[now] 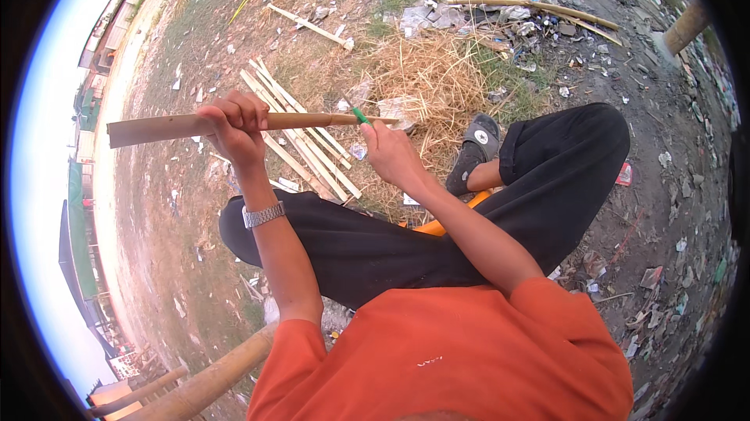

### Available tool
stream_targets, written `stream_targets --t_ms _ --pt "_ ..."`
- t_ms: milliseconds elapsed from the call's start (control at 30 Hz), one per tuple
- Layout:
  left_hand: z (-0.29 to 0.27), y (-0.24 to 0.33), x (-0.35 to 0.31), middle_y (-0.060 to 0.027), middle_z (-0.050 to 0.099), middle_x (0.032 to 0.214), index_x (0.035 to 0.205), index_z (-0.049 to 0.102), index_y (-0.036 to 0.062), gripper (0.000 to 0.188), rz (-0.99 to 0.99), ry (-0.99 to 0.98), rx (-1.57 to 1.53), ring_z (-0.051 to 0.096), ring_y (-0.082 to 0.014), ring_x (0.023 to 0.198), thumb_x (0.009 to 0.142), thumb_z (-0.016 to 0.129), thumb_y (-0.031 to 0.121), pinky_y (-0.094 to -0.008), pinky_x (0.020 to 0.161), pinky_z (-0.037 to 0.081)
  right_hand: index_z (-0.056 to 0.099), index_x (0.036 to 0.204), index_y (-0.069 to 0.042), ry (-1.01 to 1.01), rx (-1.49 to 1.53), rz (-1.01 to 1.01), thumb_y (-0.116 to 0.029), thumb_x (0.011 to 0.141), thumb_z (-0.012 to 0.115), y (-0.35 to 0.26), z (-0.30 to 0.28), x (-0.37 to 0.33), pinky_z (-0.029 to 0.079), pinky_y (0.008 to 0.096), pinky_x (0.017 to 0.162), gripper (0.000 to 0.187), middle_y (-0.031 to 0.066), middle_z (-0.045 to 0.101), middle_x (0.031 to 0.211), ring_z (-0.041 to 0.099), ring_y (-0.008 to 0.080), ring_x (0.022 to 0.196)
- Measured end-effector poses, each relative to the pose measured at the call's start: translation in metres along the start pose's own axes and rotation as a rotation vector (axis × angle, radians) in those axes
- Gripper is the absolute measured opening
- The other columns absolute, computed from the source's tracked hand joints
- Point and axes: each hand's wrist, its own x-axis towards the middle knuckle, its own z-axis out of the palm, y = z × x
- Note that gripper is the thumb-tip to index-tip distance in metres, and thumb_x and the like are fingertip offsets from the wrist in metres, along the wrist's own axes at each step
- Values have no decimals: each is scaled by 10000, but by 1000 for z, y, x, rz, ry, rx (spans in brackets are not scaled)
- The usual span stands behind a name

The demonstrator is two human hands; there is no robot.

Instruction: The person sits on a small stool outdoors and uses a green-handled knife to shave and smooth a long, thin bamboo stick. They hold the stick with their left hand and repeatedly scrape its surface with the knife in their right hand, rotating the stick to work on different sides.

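Note:
My left hand, with a metal-band watch on its wrist, is closed around a long brown tapering piece. This piece lies level in front of me, broad and square at its left end and narrowing to a point at the right; I cannot tell whether it is bamboo or a blade. Near the narrow end, my right hand is closed with its fingertips on a small green thing that sits against the piece. The green thing's kind does not show clearly. Behind the piece, several pale split strips lie on the ground.
Beyond my hands lies a heap of straw-like shavings. Long bamboo poles rest among litter at the back right. A single strip lies farther off. My sandalled foot is beside the shavings. A thick pole slants at lower left.

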Motion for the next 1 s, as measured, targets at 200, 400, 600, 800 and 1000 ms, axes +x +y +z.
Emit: stream_targets --t_ms 200,400,600,800,1000 --pt "4 -1 -3 12 245 473 595 257 133 537 37 -58 42 320 -118 404 942 312 540 -265 471 345 532 928 43 -31 -19 -4 -321 969 357 -16 13 -18 451 541 666 407 292 580 678 585 474 712" --pt "4 1 1 16 233 467 579 250 143 543 -5 -105 45 279 -117 402 949 282 538 -279 489 312 554 925 64 -96 -211 250 -313 969 364 66 30 1 493 510 712 425 276 622 820 620 431 788" --pt "13 -4 14 19 242 463 585 268 151 515 23 118 112 269 -106 391 945 394 495 -272 486 337 537 996 63 -183 -310 248 -268 959 388 41 28 -6 488 500 756 366 279 620 895 617 412 883" --pt "24 -1 2 18 260 455 573 242 156 534 56 339 171 283 -94 389 930 449 496 -242 424 316 484 1004 31 -30 -209 166 -278 966 373 19 -5 1 448 543 691 331 272 598 731 592 465 728" --pt "33 0 -5 23 253 451 573 239 155 534 67 279 176 270 -89 384 939 423 498 -246 436 323 522 969 61 -92 -98 61 -321 974 333 -4 13 -6 470 535 708 426 305 594 742 598 465 753"
